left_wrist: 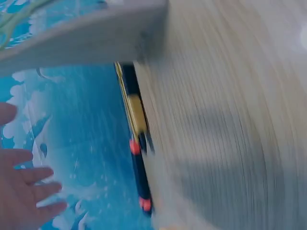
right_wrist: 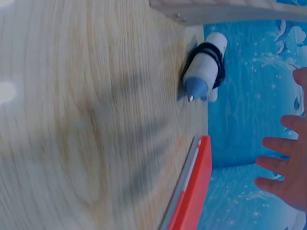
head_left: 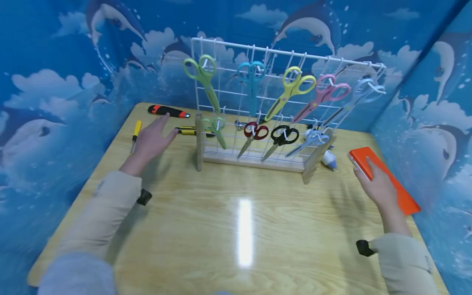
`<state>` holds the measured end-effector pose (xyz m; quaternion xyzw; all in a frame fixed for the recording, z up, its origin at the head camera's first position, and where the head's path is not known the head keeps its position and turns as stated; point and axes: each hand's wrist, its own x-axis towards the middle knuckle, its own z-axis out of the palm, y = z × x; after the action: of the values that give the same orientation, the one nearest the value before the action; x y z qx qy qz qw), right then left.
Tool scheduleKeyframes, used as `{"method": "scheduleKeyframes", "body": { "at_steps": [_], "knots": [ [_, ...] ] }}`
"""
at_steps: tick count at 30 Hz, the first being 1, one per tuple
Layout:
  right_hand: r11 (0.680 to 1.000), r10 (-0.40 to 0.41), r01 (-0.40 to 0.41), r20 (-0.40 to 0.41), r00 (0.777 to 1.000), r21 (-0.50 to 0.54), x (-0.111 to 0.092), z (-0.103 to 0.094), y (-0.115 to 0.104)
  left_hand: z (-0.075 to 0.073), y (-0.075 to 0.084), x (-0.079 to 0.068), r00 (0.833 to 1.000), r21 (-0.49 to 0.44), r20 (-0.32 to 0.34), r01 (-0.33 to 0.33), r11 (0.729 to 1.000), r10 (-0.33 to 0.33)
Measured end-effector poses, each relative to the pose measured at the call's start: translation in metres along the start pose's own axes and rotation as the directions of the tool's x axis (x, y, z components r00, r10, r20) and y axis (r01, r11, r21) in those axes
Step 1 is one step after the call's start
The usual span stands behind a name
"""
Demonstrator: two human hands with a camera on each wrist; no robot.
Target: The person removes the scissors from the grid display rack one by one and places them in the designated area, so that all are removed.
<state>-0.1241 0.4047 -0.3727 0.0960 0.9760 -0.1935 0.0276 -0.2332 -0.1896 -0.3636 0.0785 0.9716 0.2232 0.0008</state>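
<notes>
My left hand (head_left: 149, 140) hovers with fingers extended at the table's left side, holding nothing. Near its fingertips lie a black-and-orange utility knife (head_left: 167, 111) and a yellow-and-black cutter (head_left: 187, 130). A yellow-handled screwdriver (head_left: 137, 130) is to its left, partly behind the hand. Over at the right, my right hand (head_left: 380, 185) overlaps an orange flat case (head_left: 400, 194) in the head view. In the right wrist view its fingers are spread and hang apart from the orange case (right_wrist: 194, 184). A white bottle-like object with a blue tip (right_wrist: 204, 67) lies beyond, a black cord round it.
A white wire rack (head_left: 254, 162) on a wooden base stands at the table's back. Scissors in several colours hang from its hooks, including green scissors (head_left: 208, 84), yellow scissors (head_left: 289, 90) and black-handled scissors (head_left: 282, 137). Blue dolphin-print sheeting (head_left: 44, 98) borders the table.
</notes>
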Motion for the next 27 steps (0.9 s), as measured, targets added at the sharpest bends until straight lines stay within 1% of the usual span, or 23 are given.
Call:
{"method": "scheduleKeyframes", "body": {
  "at_steps": [1, 2, 3, 4, 6, 7, 8, 9, 10, 11, 12, 13, 14, 16, 18, 20, 22, 25, 27],
  "knots": [
    [0.999, 0.027, -0.026, -0.005, 1.000, 0.045, 0.003, 0.007, 0.004, 0.003, 0.003, 0.002, 1.000, -0.100, -0.015, -0.009, 0.995, 0.007],
    [0.995, 0.050, -0.049, 0.001, 0.999, 0.091, 0.007, 0.014, 0.010, 0.006, 0.006, 0.004, 1.000, -0.215, -0.017, -0.014, 0.976, 0.011],
    [0.991, 0.052, -0.050, -0.013, 0.999, 0.123, 0.014, 0.024, 0.020, 0.009, 0.009, 0.006, 1.000, -0.323, -0.019, -0.017, 0.946, 0.012],
    [0.986, 0.035, -0.029, -0.033, 0.999, 0.165, 0.022, 0.036, 0.034, 0.011, 0.012, 0.008, 1.000, -0.426, -0.021, -0.026, 0.904, 0.018],
    [0.972, 0.005, 0.018, -0.097, 0.995, 0.233, 0.038, 0.064, 0.058, 0.014, 0.022, 0.010, 0.999, -0.576, -0.022, -0.040, 0.817, 0.033],
    [0.954, -0.022, 0.058, -0.125, 0.992, 0.293, 0.044, 0.076, 0.067, 0.013, 0.028, 0.009, 0.999, -0.631, -0.016, -0.038, 0.775, 0.036],
    [0.932, -0.050, 0.098, -0.145, 0.988, 0.349, 0.048, 0.085, 0.070, 0.014, 0.032, 0.010, 0.999, -0.672, -0.013, -0.041, 0.739, 0.044],
    [0.908, -0.067, 0.130, -0.167, 0.984, 0.398, 0.049, 0.093, 0.072, 0.015, 0.035, 0.012, 0.998, -0.698, -0.021, -0.053, 0.714, 0.054],
    [0.874, -0.073, 0.146, -0.171, 0.982, 0.464, 0.049, 0.098, 0.069, 0.016, 0.038, 0.014, 0.997, -0.721, -0.026, -0.065, 0.690, 0.067],
    [0.845, -0.071, 0.157, -0.184, 0.980, 0.511, 0.047, 0.102, 0.062, 0.016, 0.041, 0.015, 0.997, -0.742, -0.025, -0.070, 0.667, 0.076],
    [0.811, -0.085, 0.178, -0.188, 0.978, 0.557, 0.044, 0.104, 0.056, 0.016, 0.044, 0.017, 0.996, -0.759, -0.025, -0.074, 0.646, 0.084],
    [0.780, -0.094, 0.189, -0.188, 0.978, 0.597, 0.042, 0.106, 0.048, 0.017, 0.043, 0.019, 0.995, -0.776, -0.031, -0.084, 0.625, 0.095],
    [0.771, -0.093, 0.191, -0.190, 0.977, 0.608, 0.039, 0.108, 0.042, 0.019, 0.043, 0.022, 0.993, -0.789, -0.040, -0.098, 0.607, 0.109],
    [0.739, -0.110, 0.199, -0.177, 0.978, 0.644, 0.038, 0.113, 0.033, 0.018, 0.045, 0.023, 0.991, -0.807, -0.046, -0.111, 0.580, 0.125],
    [0.714, -0.134, 0.216, -0.172, 0.976, 0.666, 0.038, 0.116, 0.025, 0.017, 0.046, 0.024, 0.989, -0.814, -0.050, -0.121, 0.568, 0.139],
    [0.690, -0.149, 0.228, -0.174, 0.973, 0.687, 0.039, 0.120, 0.018, 0.017, 0.047, 0.025, 0.988, -0.815, -0.047, -0.122, 0.567, 0.146],
    [0.653, -0.152, 0.237, -0.182, 0.972, 0.719, 0.042, 0.124, 0.011, 0.017, 0.046, 0.026, 0.989, -0.813, -0.036, -0.112, 0.571, 0.143],
    [0.603, -0.143, 0.243, -0.197, 0.970, 0.760, 0.048, 0.129, -0.002, 0.017, 0.045, 0.027, 0.991, -0.820, -0.021, -0.094, 0.564, 0.134],
    [0.570, -0.125, 0.240, -0.206, 0.971, 0.786, 0.053, 0.132, -0.011, 0.017, 0.046, 0.028, 0.991, -0.828, -0.016, -0.088, 0.554, 0.133]
  ]
}}
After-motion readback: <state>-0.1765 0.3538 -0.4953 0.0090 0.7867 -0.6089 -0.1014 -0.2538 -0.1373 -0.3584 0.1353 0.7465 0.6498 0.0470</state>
